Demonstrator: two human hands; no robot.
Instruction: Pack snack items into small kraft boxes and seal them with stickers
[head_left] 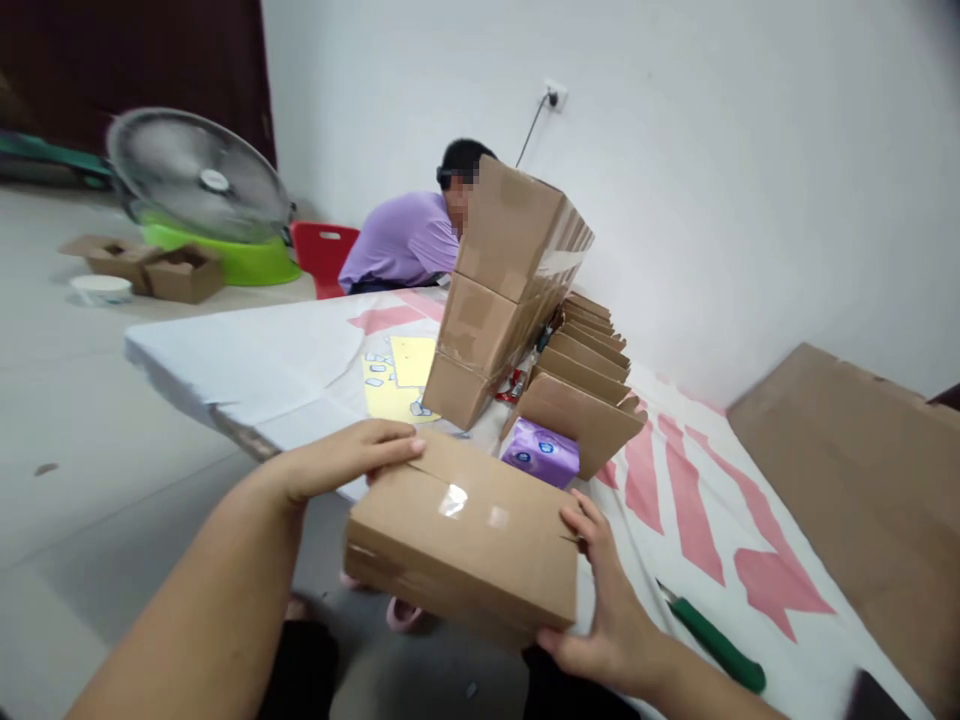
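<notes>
A closed cardboard box [465, 530] with bits of clear tape on top is held between my two hands at the near edge of the table. My left hand [360, 455] grips its far left corner, fingers bent over the top. On the right side, my right hand [600, 590] has its thumb low on the box and its fingers at the upper edge. Just beyond the box lies a purple tissue pack [541, 452], against an open cardboard box [577, 415]. A green-handled knife [716, 640] rests on the cloth, right of my right hand.
Stacked cardboard boxes [487, 300] stand along the table, with a row of open ones beside them. Yellow sheets [401, 375] lie to their left. A person in a purple shirt [405, 235] sits behind. A large cardboard sheet [855, 480] is at right; a fan [202, 175] stands at left.
</notes>
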